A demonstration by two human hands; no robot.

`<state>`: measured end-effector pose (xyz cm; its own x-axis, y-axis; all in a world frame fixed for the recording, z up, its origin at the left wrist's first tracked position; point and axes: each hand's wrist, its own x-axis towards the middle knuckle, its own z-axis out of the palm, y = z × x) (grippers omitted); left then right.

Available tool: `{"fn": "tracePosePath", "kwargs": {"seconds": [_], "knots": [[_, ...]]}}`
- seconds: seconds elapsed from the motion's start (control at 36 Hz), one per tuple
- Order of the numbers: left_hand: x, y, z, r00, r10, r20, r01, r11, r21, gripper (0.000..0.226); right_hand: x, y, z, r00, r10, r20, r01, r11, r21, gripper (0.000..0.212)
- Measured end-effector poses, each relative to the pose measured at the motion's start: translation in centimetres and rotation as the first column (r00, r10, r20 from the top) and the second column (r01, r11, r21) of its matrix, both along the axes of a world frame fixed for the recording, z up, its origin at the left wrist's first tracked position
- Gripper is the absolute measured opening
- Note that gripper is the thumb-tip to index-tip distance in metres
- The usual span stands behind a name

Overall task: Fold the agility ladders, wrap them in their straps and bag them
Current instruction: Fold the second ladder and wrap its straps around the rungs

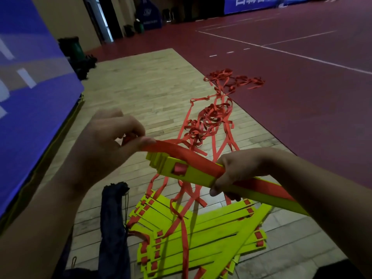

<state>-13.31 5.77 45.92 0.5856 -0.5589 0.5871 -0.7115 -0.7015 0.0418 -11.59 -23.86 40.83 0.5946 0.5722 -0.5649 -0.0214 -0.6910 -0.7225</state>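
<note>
Two hands work one bundle. Your right hand (239,172) is curled round the held stack of yellow rungs (197,178), fingers over the top and thumb at the near edge. It clamps the red strap (181,152) flat along the stack's upper edge. Your left hand (104,150) pinches the same strap between thumb and fingertips just past the stack's left end, and the strap is taut between the two hands.

The stack is in the air above the wooden floor (141,87), slanting from far left to near right.

Judgement: the right-hand clamp anchors the strap so the left hand can lead it round the end. Wrapping looks barely begun, since only one run of strap lies along the stack.

More strap hangs from the stack onto the fanned pile of rungs (191,238) on the floor directly below. Beyond that, a tangled heap of strap (209,121) lies farther off. Judgement: that slack may snag as you draw it in, so feed it slowly.

The dark drawstring bag (114,218) lies collapsed just left of the pile, close to you. Nothing is bagged yet.
</note>
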Motion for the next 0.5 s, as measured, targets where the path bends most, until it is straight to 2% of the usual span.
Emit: {"fn": "tracePosePath", "kwargs": {"seconds": [0.08, 0.14, 0.22, 0.31, 0.36, 0.44, 0.5], "knots": [[-0.2, 0.1, -0.4, 0.947, -0.086, -0.308, 0.016, 0.975, -0.223, 0.045, -0.1, -0.4, 0.1, 1.0, 0.006, -0.014, -0.006, 1.0, -0.012, 0.012], [-0.3, -0.1, -0.4, 0.877, -0.205, -0.434, 0.028, 0.924, -0.38, 0.045, -0.1, -0.3, 0.2, 1.0, 0.005, -0.002, -0.005, 1.0, -0.029, 0.012], [-0.5, -0.5, -0.2, 0.808, -0.355, -0.47, 0.079, 0.856, -0.511, 0.036, 0.0, 0.1, 0.2, 1.0, -0.001, 0.009, 0.001, 0.998, -0.058, 0.015], [-0.4, -0.7, -0.3, 0.784, -0.359, -0.507, 0.056, 0.854, -0.517, 0.041, 0.1, -0.1, 0.2, 1.0, -0.007, -0.002, 0.007, 0.999, -0.053, 0.018], [-0.3, -0.3, -0.5, 0.772, -0.352, -0.529, 0.032, 0.853, -0.521, 0.041, 0.2, -0.4, 0.3, 1.0, -0.017, -0.015, 0.017, 1.0, -0.003, 0.012], [0.4, 0.3, -1.3, 0.736, -0.351, -0.579, -0.033, 0.836, -0.548, 0.015, 0.3, -0.6, 0.6, 0.999, -0.029, -0.034, 0.032, 0.995, 0.098, 0.008], [0.8, 0.4, -2.0, 0.718, -0.371, -0.588, -0.068, 0.804, -0.59, 0.013, 0.2, -0.4, 0.6, 0.998, -0.028, -0.06, 0.037, 0.987, 0.159, 0.007]]}}
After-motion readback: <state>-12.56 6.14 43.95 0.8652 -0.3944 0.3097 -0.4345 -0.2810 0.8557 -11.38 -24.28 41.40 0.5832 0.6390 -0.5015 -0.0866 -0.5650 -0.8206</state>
